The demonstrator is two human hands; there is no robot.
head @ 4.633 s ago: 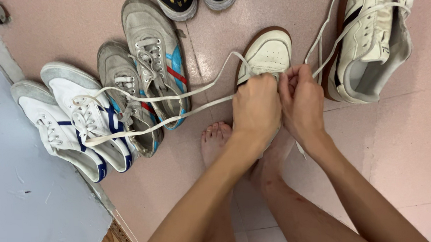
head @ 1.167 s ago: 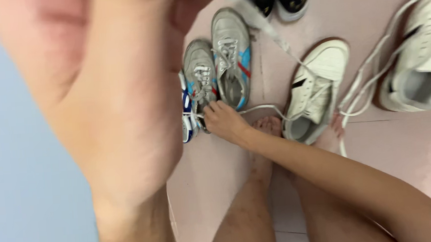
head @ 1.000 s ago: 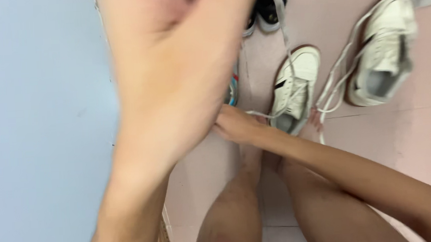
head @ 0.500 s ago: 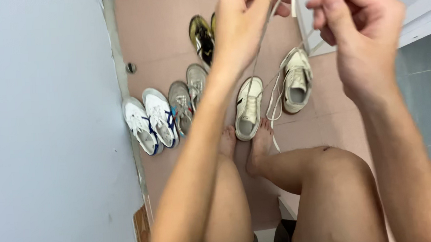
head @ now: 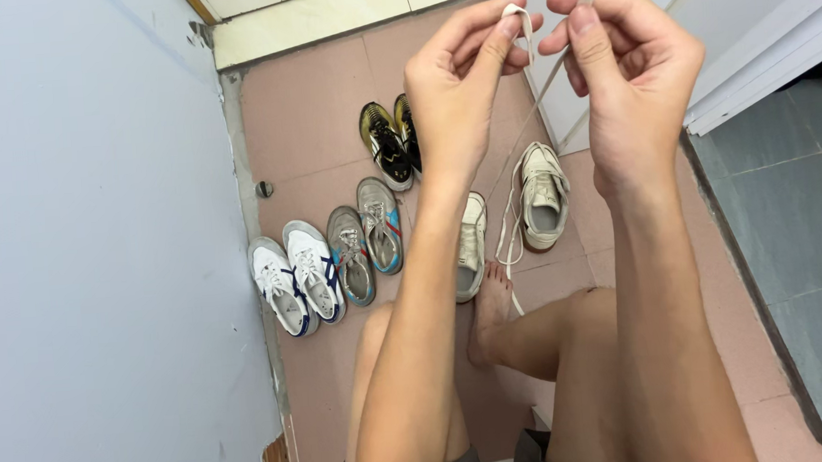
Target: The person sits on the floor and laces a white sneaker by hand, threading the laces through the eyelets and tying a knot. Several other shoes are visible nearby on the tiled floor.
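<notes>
Both my hands are raised high in front of me. My left hand (head: 464, 85) pinches the end of a white shoelace (head: 518, 15) between thumb and forefinger. My right hand (head: 630, 75) pinches the other lace end, which pokes up above the fingers. The lace runs down from my hands to a white sneaker (head: 472, 246) on the pink floor, partly hidden behind my left forearm. Its partner, a second white sneaker (head: 542, 194), lies just to the right with loose laces. My bare foot (head: 492, 312) rests next to the first sneaker.
Along the pale blue wall (head: 81, 280) stand a white-and-navy pair (head: 295, 281) and a grey pair with blue and red (head: 364, 239). A black-and-gold pair (head: 391, 142) sits farther back. A white door frame (head: 771, 57) and grey tiled floor (head: 801, 226) lie to the right.
My hands left the sneaker on the floor and rose high, drawing the lace ends up with them. The view pulled back, showing the whole row of shoes.
</notes>
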